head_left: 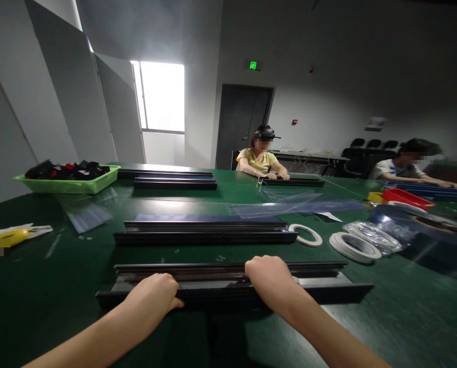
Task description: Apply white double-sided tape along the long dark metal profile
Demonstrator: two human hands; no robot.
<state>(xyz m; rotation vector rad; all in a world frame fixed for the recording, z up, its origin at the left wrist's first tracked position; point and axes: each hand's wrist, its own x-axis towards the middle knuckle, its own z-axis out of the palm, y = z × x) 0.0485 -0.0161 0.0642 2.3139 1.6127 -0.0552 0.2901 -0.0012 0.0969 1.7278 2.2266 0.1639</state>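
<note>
Both hands (153, 296) (271, 280): fingers (167, 281) curled, gripping black channel (220, 295).

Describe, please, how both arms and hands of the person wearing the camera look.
The left forearm and right forearm taper toward the wrists; no sleeves show. The left grip and right grip are ungloved hands. No watch, bracelet, cable or marking is visible; some fingers are hidden, so I cannot exclude rings.

Behind the front rail (216, 295) lies another rail (205, 238), left of a tape roll (351, 253).
</note>
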